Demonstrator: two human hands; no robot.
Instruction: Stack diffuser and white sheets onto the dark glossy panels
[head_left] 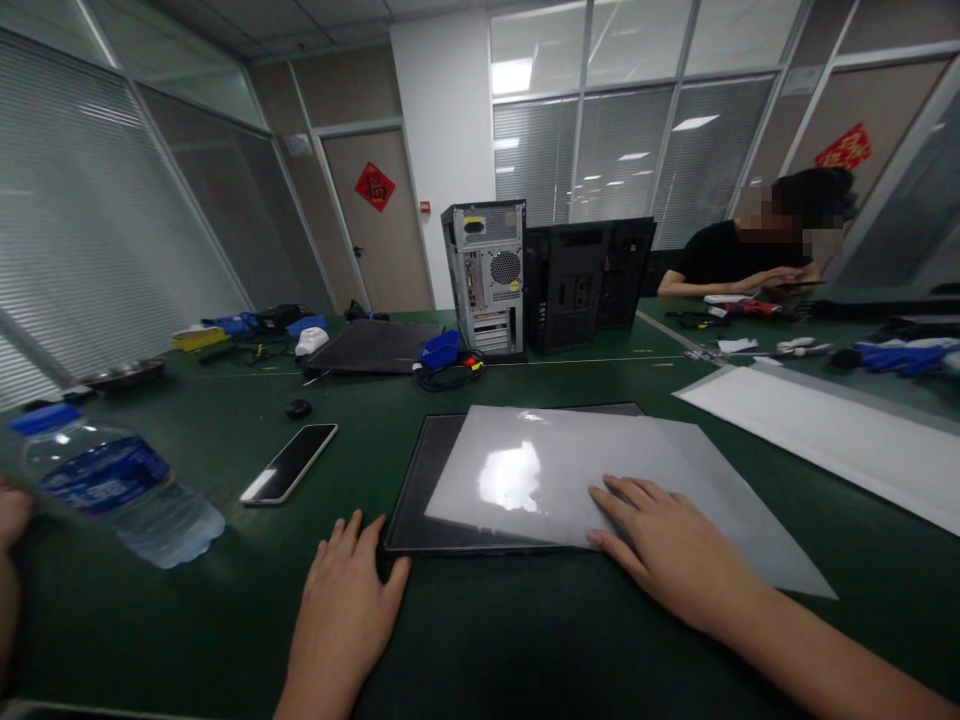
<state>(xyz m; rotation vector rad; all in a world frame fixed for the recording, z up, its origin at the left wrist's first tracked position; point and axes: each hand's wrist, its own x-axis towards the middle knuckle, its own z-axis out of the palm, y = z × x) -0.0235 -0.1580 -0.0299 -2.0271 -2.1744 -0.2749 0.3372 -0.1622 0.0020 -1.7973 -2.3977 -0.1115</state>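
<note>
My left hand (pixel 346 590) rests palm down on the green table, fingers apart, beside the near left corner of a thin dark rectangular panel (pixel 420 500). Over most of that panel lies a glossy whitish translucent sheet (pixel 570 450), set askew so that its right end reaches past the panel onto the table. My right hand (pixel 664 540) lies flat on the sheet near its front edge with the fingers spread. Neither hand is closed round anything. The panel's right part is hidden under the sheet.
A water bottle (pixel 127 485) and a phone (pixel 291 465) are at the left. Computer cases (pixel 486 280) stand behind the panel. Long white sheets (pixel 840 430) lie at the right. Another person (pixel 712 260) sits at the far right; someone's hand (pixel 11 512) shows at the left edge.
</note>
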